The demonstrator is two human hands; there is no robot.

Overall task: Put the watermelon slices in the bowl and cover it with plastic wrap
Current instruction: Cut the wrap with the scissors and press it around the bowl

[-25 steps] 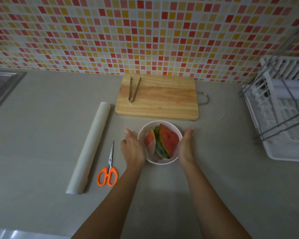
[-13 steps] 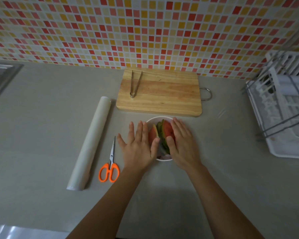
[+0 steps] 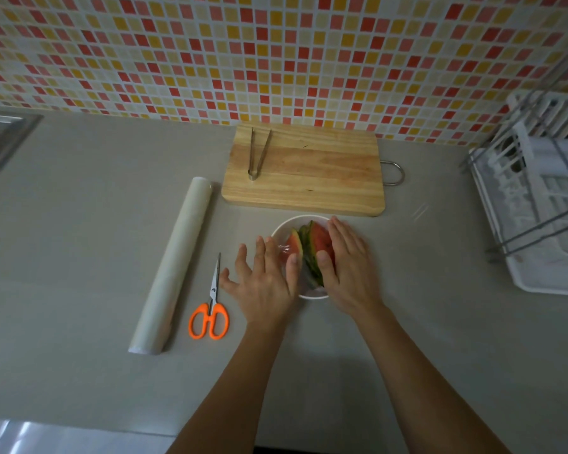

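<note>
The single camera sits on my head and looks forward and steeply down at the grey surface (image 3: 79,257). Its wide lens bows the tiled wall (image 3: 276,54) across the top of the frame. My forearms (image 3: 243,388) run up from the bottom edge. My left hand (image 3: 266,283) and right hand (image 3: 348,270) sit close below, just under centre. The frame cuts off the sink (image 3: 0,136) at upper left and the dish rack (image 3: 538,208) at right.
</note>
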